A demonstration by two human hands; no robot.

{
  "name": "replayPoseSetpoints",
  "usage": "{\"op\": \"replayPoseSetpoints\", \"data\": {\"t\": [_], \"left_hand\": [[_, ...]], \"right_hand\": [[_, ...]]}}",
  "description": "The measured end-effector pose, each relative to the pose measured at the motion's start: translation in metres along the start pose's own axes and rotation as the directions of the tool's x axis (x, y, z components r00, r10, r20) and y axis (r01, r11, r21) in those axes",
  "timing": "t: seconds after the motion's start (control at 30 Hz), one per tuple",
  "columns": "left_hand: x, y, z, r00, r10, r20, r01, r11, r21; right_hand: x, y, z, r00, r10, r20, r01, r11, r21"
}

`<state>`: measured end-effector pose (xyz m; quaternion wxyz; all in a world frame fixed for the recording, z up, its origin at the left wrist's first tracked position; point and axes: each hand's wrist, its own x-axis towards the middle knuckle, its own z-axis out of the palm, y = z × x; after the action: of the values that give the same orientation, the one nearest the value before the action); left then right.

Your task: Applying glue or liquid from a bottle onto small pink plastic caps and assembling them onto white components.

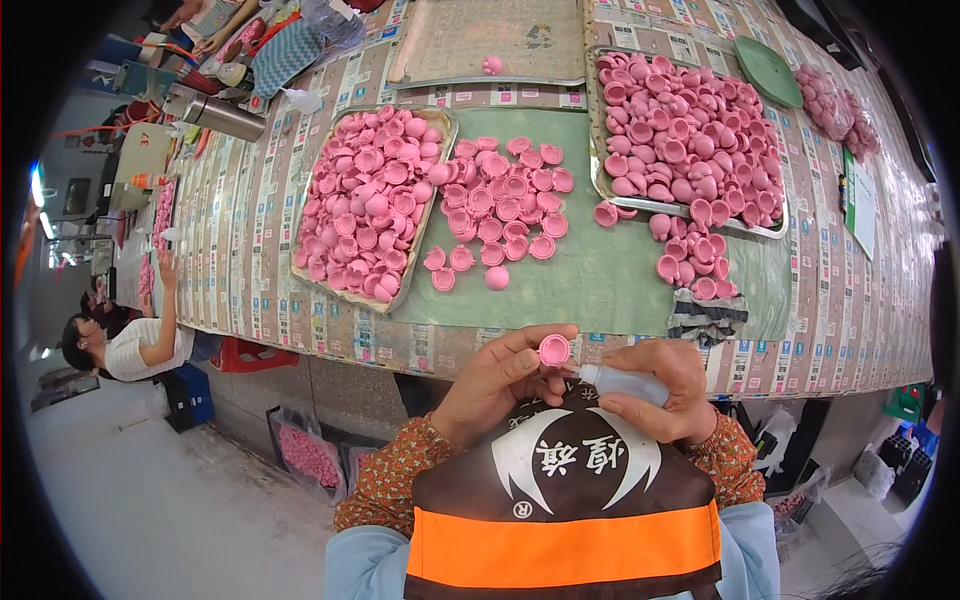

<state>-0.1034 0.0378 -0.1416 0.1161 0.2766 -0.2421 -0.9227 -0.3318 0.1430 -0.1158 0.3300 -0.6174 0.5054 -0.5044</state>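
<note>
Between the thumb and fingers of my left hand (503,372) is a small round pink plastic piece (554,349), its hollow side facing up. My right hand (665,385) grips a translucent squeeze bottle (630,384) lying on its side. The bottle's thin nozzle points left and sits close under the pink piece; I cannot tell whether they touch. Just beyond my hands, loose pink cups (505,200) are spread on a green mat (590,270). A striped rag (706,315) lies near the table edge beside more pink pieces.
Two metal trays heaped with pink pieces stand left (445,125) and right (783,225). A third tray (470,40) at the back holds one pink piece. Farther off are a steel flask (225,112), a green plate (768,72) and pink bags (835,105). A person (130,340) sits at far left.
</note>
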Motion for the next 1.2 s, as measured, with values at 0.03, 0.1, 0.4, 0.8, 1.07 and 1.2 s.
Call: {"op": "replayPoseSetpoints", "data": {"t": [0.03, 0.1, 0.4, 0.8, 1.07, 1.2], "left_hand": [[0.0, 0.0, 0.001, 1.0, -0.001, 0.001, 0.001, 1.0, 0.0], [0.0, 0.001, 0.002, 1.0, 0.009, 0.001, -0.009, 1.0, -0.014], [-0.003, 0.004, 0.005, 0.998, 0.05, -0.042, -0.05, 0.999, 0.004], [-0.002, 0.003, 0.006, 0.998, 0.038, -0.052, -0.037, 0.999, 0.026], [-0.003, 0.002, 0.005, 0.999, 0.028, -0.034, -0.029, 1.0, -0.001], [-0.003, 0.0, 0.001, 1.0, 0.011, -0.006, -0.011, 0.997, -0.08]], "right_hand": [[-0.001, 0.0, -0.001, 1.0, 0.001, -0.001, -0.001, 1.0, -0.001], [-0.005, -0.001, -0.002, 0.998, 0.051, -0.033, -0.05, 0.998, 0.028], [-0.008, -0.001, -0.006, 1.0, 0.017, -0.014, -0.018, 1.0, -0.012], [-0.008, -0.002, -0.004, 1.0, 0.024, 0.014, -0.023, 0.999, -0.044], [-0.009, -0.005, -0.005, 0.997, 0.08, -0.004, -0.08, 0.996, -0.026], [-0.013, -0.006, -0.01, 0.992, 0.124, -0.02, -0.124, 0.992, -0.007]]}}
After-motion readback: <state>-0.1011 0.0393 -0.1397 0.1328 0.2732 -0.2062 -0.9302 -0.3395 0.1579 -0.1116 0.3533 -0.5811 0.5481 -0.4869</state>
